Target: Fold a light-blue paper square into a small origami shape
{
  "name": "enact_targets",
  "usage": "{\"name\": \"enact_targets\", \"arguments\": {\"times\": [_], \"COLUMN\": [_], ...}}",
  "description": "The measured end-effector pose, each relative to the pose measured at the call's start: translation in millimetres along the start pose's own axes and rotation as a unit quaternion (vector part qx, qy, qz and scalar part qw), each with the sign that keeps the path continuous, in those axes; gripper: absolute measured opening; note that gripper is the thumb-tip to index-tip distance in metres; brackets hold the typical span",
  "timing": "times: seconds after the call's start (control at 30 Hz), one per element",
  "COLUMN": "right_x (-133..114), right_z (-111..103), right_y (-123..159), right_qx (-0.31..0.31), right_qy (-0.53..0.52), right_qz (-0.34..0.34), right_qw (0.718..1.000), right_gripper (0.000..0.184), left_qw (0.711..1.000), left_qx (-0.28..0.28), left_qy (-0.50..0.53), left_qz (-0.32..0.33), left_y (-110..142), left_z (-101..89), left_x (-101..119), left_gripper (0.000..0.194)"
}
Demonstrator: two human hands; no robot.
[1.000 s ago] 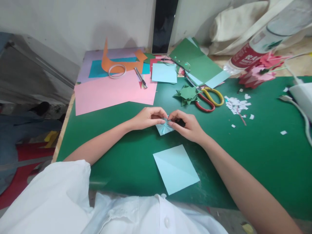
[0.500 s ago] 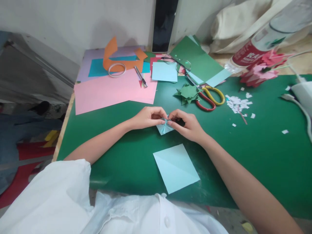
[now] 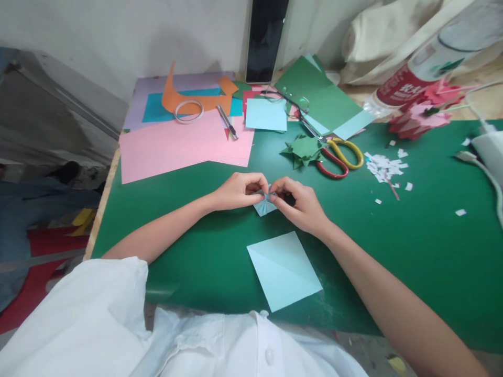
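My left hand and my right hand meet at the middle of the green mat. Both pinch a small folded light-blue paper piece between thumb and fingers, holding it just above the mat. Its lower corner shows below my fingertips; the upper part is hidden by them. Nearer to me lies a flat light-blue paper square with a diagonal crease.
Behind the hands lie a folded green paper shape, red-and-yellow scissors, white paper scraps, pink sheets, a tape roll, a craft knife, a dark phone, pink paper flowers and a plastic bottle.
Both hands have stayed in place and keep pinching the small folded paper; the fingers have shifted slightly on it. The view has drifted a little.
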State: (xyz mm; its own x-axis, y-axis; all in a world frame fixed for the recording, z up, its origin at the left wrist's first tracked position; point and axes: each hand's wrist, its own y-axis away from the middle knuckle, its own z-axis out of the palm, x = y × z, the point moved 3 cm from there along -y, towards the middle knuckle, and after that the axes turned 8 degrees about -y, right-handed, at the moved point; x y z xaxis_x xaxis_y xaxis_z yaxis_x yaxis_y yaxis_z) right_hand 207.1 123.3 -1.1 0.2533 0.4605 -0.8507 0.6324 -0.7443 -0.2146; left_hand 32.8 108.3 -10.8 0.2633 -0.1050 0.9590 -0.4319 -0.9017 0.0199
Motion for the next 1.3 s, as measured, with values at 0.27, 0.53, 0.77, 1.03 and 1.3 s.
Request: {"name": "enact_targets", "arguments": {"times": [0.27,0.53,0.77,1.03,1.3], "right_x": [-1.9,0.2,-0.1,1.2,0.8], "right_z": [2.3,2.6,2.5,2.7,3.1], "right_y": [2.4,2.2,2.6,3.4,3.7], "right_qx": [0.028,0.034,0.037,0.041,0.043], "right_qy": [0.003,0.008,0.011,0.013,0.024], "right_qz": [0.003,-0.004,-0.009,-0.012,-0.024], "right_qw": [1.000,0.999,0.999,0.999,0.999], "right_gripper": [0.006,0.005,0.005,0.005,0.005], "left_qw": [1.000,1.000,1.000,1.000,0.999], "left_qx": [-0.004,-0.005,0.000,-0.003,-0.008], "left_qy": [0.009,0.007,0.006,0.025,0.048], "left_qz": [0.004,0.000,0.000,0.006,0.014], "left_y": [0.7,0.8,0.2,-0.3,-0.6], "left_z": [-0.5,0.6,0.5,0.8,1.2], "left_x": [-1.8,0.0,-0.7,-1.7,-3.9], "left_gripper": [0.012,0.012,0.008,0.010,0.013]}}
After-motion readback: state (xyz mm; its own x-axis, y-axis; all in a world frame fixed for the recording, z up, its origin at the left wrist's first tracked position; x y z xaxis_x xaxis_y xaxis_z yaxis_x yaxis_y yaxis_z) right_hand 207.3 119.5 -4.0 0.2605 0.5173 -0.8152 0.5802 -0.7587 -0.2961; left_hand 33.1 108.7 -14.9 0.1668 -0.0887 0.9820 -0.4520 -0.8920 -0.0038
